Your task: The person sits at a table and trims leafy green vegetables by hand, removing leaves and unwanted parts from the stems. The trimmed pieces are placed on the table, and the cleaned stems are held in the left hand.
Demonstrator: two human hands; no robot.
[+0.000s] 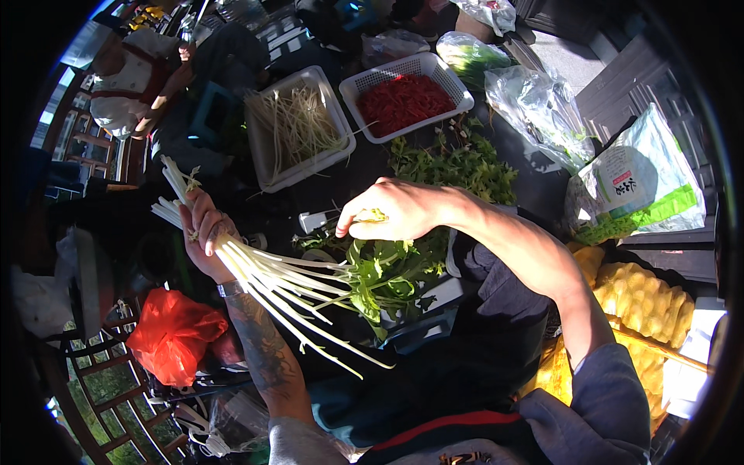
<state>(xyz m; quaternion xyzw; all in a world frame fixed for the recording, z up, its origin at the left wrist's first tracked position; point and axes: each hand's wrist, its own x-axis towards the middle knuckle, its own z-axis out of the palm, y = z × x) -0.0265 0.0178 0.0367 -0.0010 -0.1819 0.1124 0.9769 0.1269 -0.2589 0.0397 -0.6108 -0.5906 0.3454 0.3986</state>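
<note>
My left hand (203, 229) is wrapped around a bunch of long pale celery stalks (261, 270). Cut ends stick out past the thumb side, and the thin ends fan out to the right. Green leaves (372, 285) hang at that fanned end, below my right hand (395, 209). The fingers of my right hand are curled around small yellow-green leaf pieces (372, 215), partly hidden by the palm. A heap of green leaves (456, 163) lies just beyond my right wrist.
A white tub (350, 145) holds pale stalks; beside it, a white basket (465, 104) holds red strips. Plastic bags (537, 110) and a printed sack (639, 174) stand right, above yellow net sacks (645, 296). A red bag (174, 337) lies left. Another person (131, 75) sits at upper left.
</note>
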